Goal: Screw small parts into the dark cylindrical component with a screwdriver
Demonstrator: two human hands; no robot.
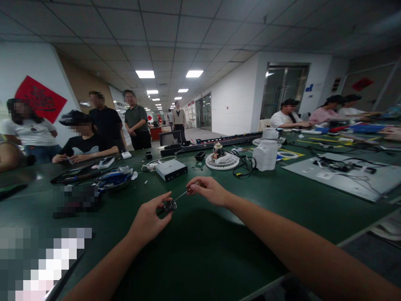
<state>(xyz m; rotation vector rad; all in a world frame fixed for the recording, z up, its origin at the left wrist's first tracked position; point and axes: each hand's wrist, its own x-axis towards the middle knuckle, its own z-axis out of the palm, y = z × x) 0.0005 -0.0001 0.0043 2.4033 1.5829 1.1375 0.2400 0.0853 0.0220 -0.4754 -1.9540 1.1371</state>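
Note:
My left hand (153, 215) is closed round a small dark cylindrical part (170, 205) with a pale rim at its end. Its thumb and fingers grip the part from both sides, just above the green table (200, 251). My right hand (208, 190) pinches the handle of a screwdriver (181, 195). The thin metal shaft slants down to the left, and its tip reaches the end of the cylindrical part. Whether the tip sits inside the part or only touches it, I cannot tell.
Beyond my hands lie a silver disc drive (171, 169), a white fan grille (222, 161) with a motor, and a white housing (265, 154). A metal panel (347, 173) with cables lies right. Blue and black parts (115, 177) lie left. A seated person (89, 144) works opposite.

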